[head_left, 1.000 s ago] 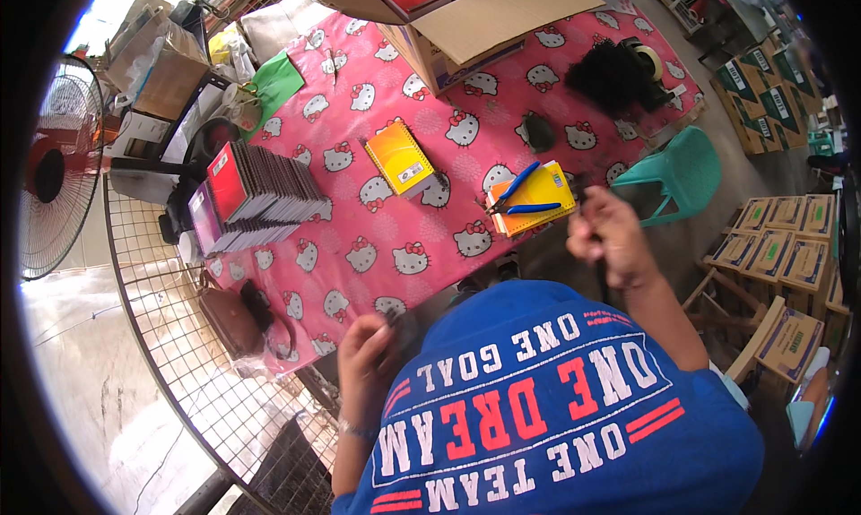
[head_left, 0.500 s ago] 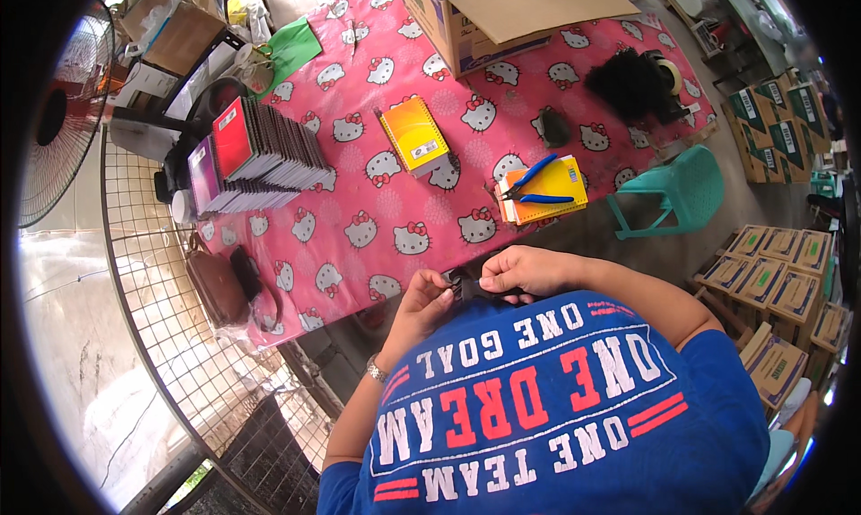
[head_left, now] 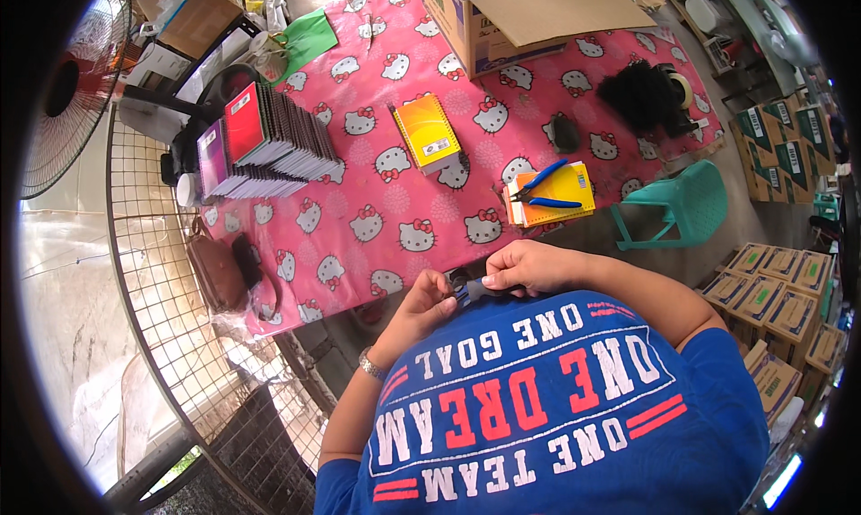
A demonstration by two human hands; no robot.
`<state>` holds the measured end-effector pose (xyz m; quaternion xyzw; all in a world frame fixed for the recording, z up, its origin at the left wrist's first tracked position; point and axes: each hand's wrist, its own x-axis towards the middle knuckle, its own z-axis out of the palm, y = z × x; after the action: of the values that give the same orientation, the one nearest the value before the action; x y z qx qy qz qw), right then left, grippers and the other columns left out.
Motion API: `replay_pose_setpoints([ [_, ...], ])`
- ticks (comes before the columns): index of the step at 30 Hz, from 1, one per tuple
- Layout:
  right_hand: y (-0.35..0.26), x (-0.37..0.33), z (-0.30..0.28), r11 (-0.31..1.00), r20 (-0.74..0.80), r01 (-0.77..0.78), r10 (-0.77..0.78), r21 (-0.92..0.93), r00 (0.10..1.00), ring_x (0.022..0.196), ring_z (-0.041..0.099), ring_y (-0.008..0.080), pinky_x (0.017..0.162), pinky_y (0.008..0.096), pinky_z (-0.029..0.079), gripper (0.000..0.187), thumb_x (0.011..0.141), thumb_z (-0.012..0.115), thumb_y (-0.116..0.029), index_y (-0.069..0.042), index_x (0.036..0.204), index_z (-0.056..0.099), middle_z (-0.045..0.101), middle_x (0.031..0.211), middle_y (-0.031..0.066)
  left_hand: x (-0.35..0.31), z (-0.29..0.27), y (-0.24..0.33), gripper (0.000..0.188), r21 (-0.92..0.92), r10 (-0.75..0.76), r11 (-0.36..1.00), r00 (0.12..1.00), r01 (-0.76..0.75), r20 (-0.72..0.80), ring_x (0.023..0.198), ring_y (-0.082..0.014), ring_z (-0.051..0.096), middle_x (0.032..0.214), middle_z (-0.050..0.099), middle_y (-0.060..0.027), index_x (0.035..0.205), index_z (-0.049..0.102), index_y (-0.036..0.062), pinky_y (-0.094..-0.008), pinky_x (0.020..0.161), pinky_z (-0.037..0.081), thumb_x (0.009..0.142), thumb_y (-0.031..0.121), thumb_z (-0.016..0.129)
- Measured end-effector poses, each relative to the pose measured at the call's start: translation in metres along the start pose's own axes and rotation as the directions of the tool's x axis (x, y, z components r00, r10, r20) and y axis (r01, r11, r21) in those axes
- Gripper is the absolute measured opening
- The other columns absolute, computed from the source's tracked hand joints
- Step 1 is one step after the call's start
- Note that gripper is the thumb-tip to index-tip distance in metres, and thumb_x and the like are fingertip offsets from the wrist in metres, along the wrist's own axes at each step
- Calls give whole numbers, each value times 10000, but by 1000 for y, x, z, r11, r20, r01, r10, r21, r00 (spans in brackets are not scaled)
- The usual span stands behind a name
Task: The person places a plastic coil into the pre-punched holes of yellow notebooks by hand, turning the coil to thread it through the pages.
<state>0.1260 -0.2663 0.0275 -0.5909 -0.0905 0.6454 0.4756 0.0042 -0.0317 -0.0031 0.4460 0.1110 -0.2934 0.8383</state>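
Observation:
Close against my blue shirt (head_left: 538,398), at the near edge of the table, both hands work on a small dark grey and black piece (head_left: 478,290). Its kind is too small and shaded to make out. My left hand (head_left: 423,307) has thumb and fingers closed at its left end. From the other side my right hand (head_left: 525,268) pinches it, fingers curled and partly hidden. Just beyond, blue-handled pliers (head_left: 549,201) lie on a short stack of yellow notebooks (head_left: 574,185). Another yellow spiral notebook stack (head_left: 428,131) rests mid-table.
Stacks of red and purple spiral notebooks (head_left: 273,143) stand on the left of the pink-covered table (head_left: 359,268). An open carton (head_left: 489,40) is at the back, a black fuzzy heap (head_left: 632,94) back right. A green stool (head_left: 682,206) stands right, a brown bag (head_left: 215,268) left.
My view has turned slightly, so the table's things sit a little further right. Both hands stay together at the dark piece, and more of its grey side shows between them.

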Motion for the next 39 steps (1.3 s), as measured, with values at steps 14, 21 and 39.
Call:
replay_pose_setpoints([
  [14, -2, 13, 3, 993, 143, -28, 45, -116, 989, 558, 435, 54, 502, 240, 320, 263, 996, 608, -309, -89, 852, 602, 506, 662, -41, 7, -1, -10, 352, -23, -43, 999, 997, 45, 68, 913, -84, 535, 1022, 539, -25, 1116, 392, 131, -224, 801, 440, 936, -6, 662],
  [21, 10, 5, 3, 996, 145, -7, 21, -93, 989, 613, 474, 57, 538, 235, 370, 275, 993, 617, -323, -80, 865, 612, 540, 704, -30, 3, 5, -9, 567, 160, -66, 984, 996, 74, -58, 1037, -125, 533, 1081, 530, -40, 1339, 394, 98, -277, 900, 467, 890, 54, 739],
  [39, 118, -95, -23, 839, -403, 254, -469, -481, 786, 812, 661, 231, 725, 336, 534, 202, 805, 717, -182, -74, 974, 695, 655, 921, 79, 18, 19, -30, 295, 848, 140, 523, 990, -83, 11, 830, -210, 630, 960, 599, -102, 1051, 645, 42, -301, 746, 510, 770, 35, 734],
])
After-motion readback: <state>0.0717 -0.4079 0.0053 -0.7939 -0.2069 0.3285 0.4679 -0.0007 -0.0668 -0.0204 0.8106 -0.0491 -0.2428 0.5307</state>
